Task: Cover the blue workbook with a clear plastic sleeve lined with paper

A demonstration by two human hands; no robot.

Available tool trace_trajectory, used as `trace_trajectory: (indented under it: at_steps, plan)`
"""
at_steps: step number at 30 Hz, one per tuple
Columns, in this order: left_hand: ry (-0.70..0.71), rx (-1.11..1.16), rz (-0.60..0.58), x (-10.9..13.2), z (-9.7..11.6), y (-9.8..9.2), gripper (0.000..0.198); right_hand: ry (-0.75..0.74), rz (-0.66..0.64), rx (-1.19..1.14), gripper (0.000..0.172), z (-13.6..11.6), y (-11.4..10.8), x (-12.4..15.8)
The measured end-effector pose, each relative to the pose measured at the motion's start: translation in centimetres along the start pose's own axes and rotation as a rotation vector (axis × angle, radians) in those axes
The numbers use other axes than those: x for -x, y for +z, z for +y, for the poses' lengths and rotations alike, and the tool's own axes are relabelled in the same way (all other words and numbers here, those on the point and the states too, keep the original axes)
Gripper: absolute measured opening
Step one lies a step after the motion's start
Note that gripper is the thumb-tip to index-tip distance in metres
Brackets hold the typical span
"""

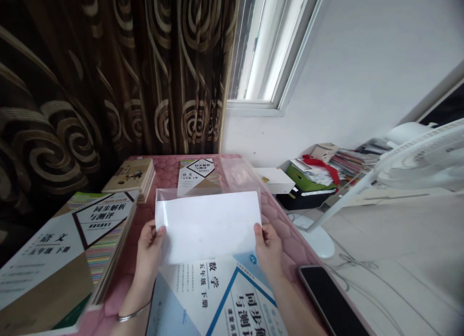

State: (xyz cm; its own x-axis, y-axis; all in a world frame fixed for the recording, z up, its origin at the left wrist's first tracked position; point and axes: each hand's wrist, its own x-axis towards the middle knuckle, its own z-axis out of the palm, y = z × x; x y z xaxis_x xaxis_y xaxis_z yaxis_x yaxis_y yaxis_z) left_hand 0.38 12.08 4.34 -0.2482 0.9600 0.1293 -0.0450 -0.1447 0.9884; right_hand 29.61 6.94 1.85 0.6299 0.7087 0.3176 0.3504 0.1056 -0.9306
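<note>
A white sheet (212, 225) is held up between my two hands, with clear plastic showing along its top edge and sides. My left hand (150, 244) pinches the sheet's left edge, thumb in front. At the opposite edge my right hand (268, 246) grips it the same way. Below and partly behind the sheet lies a blue and white maths workbook (213, 297), whose upper part is hidden. Another clear plastic sheet (239, 174) rests at the table's far end, beside a Chinese workbook (197, 176).
A thick stack of workbooks (65, 258) stands to the left, with a smaller pile of books (130, 176) behind it. A black phone (329, 297) lies near the right edge of the pink table cover (286, 234). Beyond that edge are a white fan (315, 237) and boxes of papers.
</note>
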Motion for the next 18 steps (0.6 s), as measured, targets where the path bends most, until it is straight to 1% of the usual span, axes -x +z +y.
trace_trajectory:
  at_steps: [4, 6, 13, 18]
  plan:
    - [0.011, -0.005, 0.021, 0.0, 0.1, 0.1, 0.038, 0.041, -0.110, -0.154, 0.043, -0.3, -0.7, 0.1]
    - [0.021, -0.011, 0.025, 0.0, 0.0, 0.0, 0.037, 0.044, -0.130, -0.176, 0.045, -0.1, -0.9, 0.1]
    - [0.030, -0.019, 0.007, -0.2, -0.7, -0.3, 0.034, -0.048, -0.010, 0.033, 0.048, 0.8, 0.0, 0.1]
    - [0.024, 0.009, 0.010, -0.3, -1.0, -0.3, 0.034, -0.119, 0.030, 0.170, 0.047, 0.6, 0.1, 0.2]
